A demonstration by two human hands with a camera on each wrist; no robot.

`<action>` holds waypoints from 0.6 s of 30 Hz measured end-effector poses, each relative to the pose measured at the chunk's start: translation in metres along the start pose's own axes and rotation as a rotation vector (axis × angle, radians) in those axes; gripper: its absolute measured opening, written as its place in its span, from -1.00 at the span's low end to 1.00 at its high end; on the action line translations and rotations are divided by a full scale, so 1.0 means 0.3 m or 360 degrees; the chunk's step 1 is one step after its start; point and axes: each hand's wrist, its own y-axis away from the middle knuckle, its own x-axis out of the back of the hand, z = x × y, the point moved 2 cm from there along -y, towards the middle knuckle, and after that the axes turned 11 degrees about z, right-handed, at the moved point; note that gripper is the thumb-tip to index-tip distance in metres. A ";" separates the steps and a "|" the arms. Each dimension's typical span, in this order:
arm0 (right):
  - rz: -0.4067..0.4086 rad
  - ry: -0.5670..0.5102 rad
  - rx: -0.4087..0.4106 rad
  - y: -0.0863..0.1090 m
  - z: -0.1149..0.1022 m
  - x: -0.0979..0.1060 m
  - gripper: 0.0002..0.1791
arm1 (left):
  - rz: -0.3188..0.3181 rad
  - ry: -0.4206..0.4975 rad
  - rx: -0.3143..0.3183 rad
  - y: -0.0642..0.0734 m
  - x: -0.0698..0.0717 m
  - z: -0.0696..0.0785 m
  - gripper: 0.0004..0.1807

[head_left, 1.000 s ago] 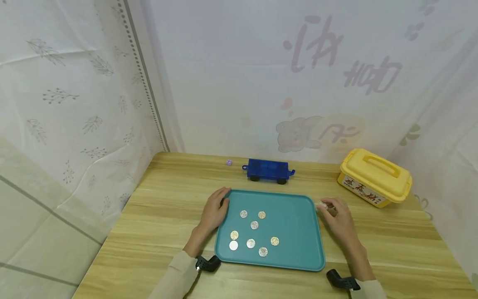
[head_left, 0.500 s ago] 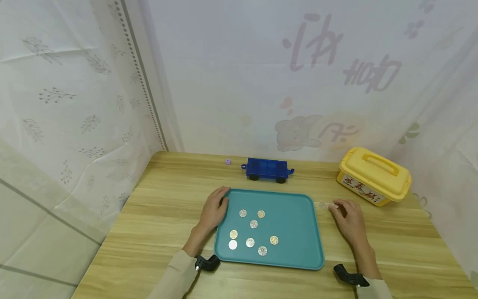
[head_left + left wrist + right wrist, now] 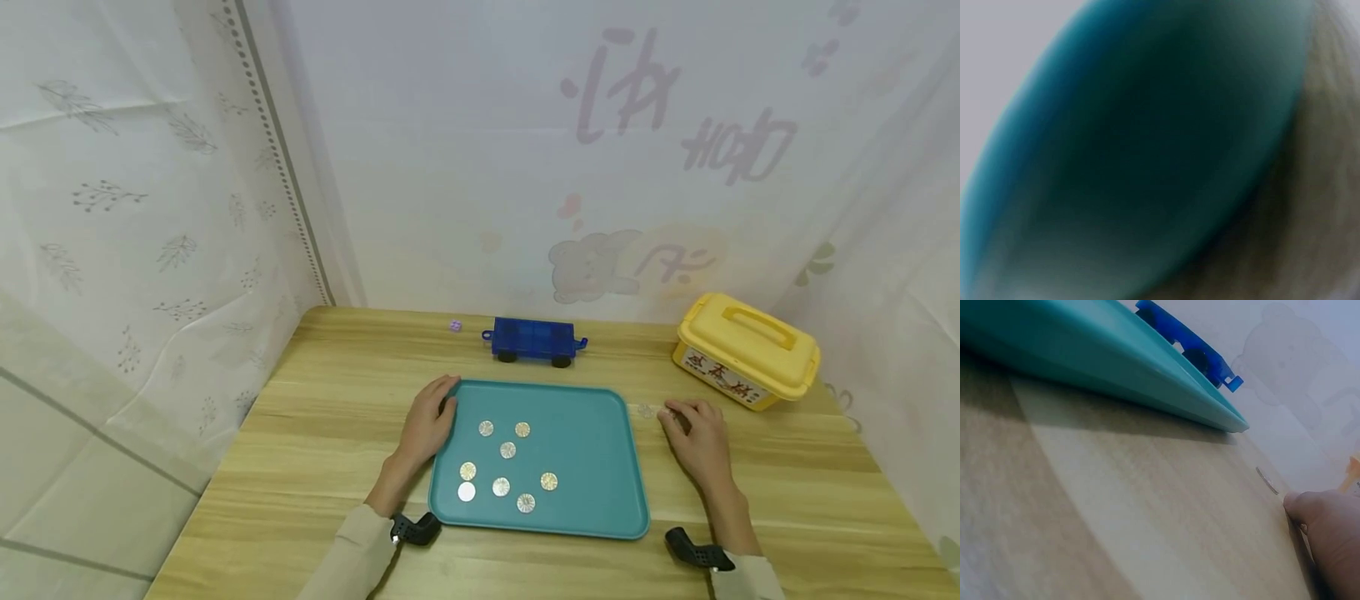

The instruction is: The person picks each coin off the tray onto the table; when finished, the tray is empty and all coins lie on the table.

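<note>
My left hand (image 3: 426,427) holds the left rim of a teal tray (image 3: 600,467) near its far corner, thumb beside the inner edge. Several round, ridged coins lie flat in the tray, among them a gold coin (image 3: 549,482), a silver coin (image 3: 526,502) and a plain white disc (image 3: 467,492). My right hand (image 3: 702,440) is low on the table to the right of the tray, fingers curled, and pinches a coin (image 3: 663,412) mostly hidden by the fingertips. Just left of it a silver coin (image 3: 646,411) lies on the wood. The left wrist view is blurred and shows the tray's side.
Behind the tray stands a blue toy wagon (image 3: 533,338) with black wheels. A small purple piece (image 3: 455,326) lies to its left. At the back right is a lidded yellow box (image 3: 746,350) with a handle. Fabric hangs behind the wooden table (image 3: 322,400).
My right hand has moved right, away from the tray's edge, leaving one coin on the table beside it. Over the last half second it has barely moved. My left hand stays on the tray.
</note>
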 end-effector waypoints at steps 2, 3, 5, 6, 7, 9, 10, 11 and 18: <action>0.0004 0.0001 0.0009 0.001 0.001 -0.001 -0.70 | -0.0003 -0.0001 -0.0001 0.000 0.000 0.000 -0.58; 0.0004 0.0000 0.0011 0.001 0.002 -0.001 -0.70 | -0.0003 0.0000 -0.0002 0.000 0.000 0.000 -0.59; 0.0004 -0.0002 0.0013 0.002 0.000 -0.001 -0.70 | -0.0003 0.0003 -0.0002 0.000 0.000 -0.001 -0.59; 0.0004 -0.0003 0.0012 0.002 0.000 -0.001 -0.70 | -0.0002 0.0004 -0.0001 0.000 0.000 -0.001 -0.59; 0.0004 -0.0003 0.0011 0.002 -0.001 -0.001 -0.70 | -0.0001 0.0003 -0.0003 0.001 0.000 -0.002 -0.59; 0.0001 -0.0002 0.0009 0.001 -0.003 -0.001 -0.70 | 0.0001 0.0002 -0.0001 0.001 0.001 -0.002 -0.59; 0.0001 -0.0004 0.0006 0.000 -0.004 0.000 -0.70 | 0.0001 0.0001 0.0002 0.000 0.001 -0.002 -0.59; 0.0001 -0.0019 -0.0008 -0.001 -0.005 0.001 -0.70 | 0.0002 0.0000 0.0002 0.000 0.001 -0.002 -0.59; 0.0066 -0.0222 -0.0151 -0.011 -0.003 0.012 -0.71 | -0.0002 0.0003 -0.0012 -0.003 -0.003 0.001 -0.59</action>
